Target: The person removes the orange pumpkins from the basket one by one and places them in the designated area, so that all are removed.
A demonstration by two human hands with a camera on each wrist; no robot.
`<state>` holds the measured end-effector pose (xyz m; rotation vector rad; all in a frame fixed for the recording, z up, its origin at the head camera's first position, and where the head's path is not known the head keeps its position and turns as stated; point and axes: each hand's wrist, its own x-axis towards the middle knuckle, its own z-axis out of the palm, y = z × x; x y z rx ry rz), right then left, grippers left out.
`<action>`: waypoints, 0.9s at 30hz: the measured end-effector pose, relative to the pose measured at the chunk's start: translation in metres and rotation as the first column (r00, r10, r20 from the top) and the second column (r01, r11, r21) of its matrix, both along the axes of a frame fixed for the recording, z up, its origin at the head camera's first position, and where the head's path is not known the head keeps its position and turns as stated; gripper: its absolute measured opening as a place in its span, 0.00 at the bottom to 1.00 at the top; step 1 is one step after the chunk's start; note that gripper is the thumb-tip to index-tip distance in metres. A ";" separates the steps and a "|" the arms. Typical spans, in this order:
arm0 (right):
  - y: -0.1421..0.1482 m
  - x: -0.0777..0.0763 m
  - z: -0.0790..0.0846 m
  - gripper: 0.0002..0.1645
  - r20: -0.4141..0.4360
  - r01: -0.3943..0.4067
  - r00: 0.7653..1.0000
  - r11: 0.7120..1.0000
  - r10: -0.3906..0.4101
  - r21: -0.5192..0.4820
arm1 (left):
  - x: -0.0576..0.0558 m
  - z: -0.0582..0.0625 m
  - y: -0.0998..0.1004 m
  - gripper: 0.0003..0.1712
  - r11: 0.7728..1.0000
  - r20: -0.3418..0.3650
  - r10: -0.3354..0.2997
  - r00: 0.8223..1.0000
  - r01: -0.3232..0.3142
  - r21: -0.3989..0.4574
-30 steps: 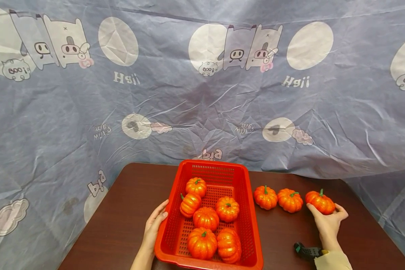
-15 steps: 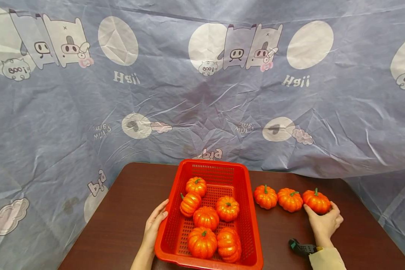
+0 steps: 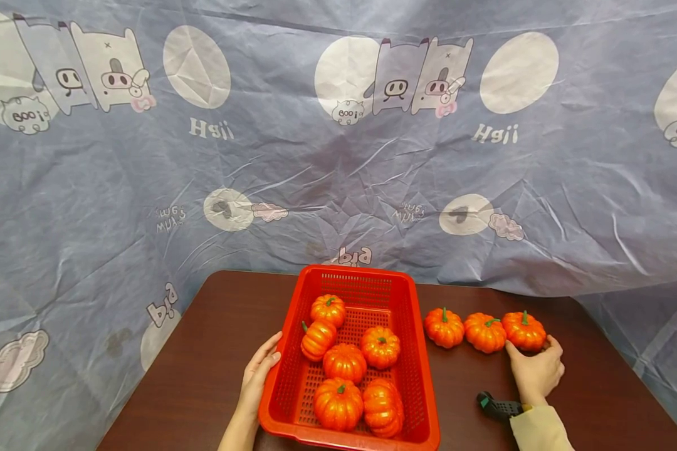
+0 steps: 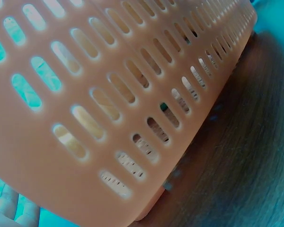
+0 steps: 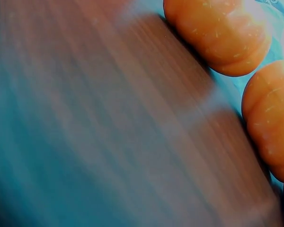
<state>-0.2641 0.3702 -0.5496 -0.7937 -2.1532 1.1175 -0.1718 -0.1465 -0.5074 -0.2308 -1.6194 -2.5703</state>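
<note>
On the table's right side, my right hand (image 3: 537,369) holds the rightmost orange pumpkin (image 3: 523,331), thumb at its left and fingers at its right. Two more pumpkins (image 3: 444,328) (image 3: 485,333) stand to its left in a row, stems upward. The right wrist view shows parts of two pumpkins (image 5: 222,35) at the upper right and only a sliver of the hand at the edge. My left hand (image 3: 256,376) rests against the left side of a red slotted basket (image 3: 423,376), with several pumpkins (image 3: 338,406) inside. Fingers (image 4: 7,201) show past the basket wall in the left wrist view.
The brown table (image 3: 203,357) extends on both sides of the basket. A grey-blue printed cloth (image 3: 338,175) hangs behind and at the sides. A black device (image 3: 498,407) sits at my right wrist, by the cream sleeve (image 3: 538,429).
My right hand has moved left with the rightmost pumpkin, bringing it up beside the middle one of the row. The left hand and basket have stayed put.
</note>
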 end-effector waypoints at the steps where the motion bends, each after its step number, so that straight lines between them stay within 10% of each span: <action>1: -0.001 0.000 0.000 0.54 0.001 0.002 1.000 1.000 -0.002 0.002 | 0.000 0.000 0.000 0.27 1.000 0.001 0.001 1.000 -0.001 -0.001; 19: -0.003 0.002 -0.001 0.53 -0.019 -0.017 1.000 0.999 0.018 0.049 | -0.003 -0.004 0.000 0.27 1.000 -0.021 -0.001 1.000 0.001 0.005; 27: -0.012 0.007 0.007 0.43 -0.206 0.064 0.975 0.991 -0.087 -0.115 | -0.003 -0.005 -0.001 0.27 1.000 -0.017 -0.002 1.000 0.003 0.016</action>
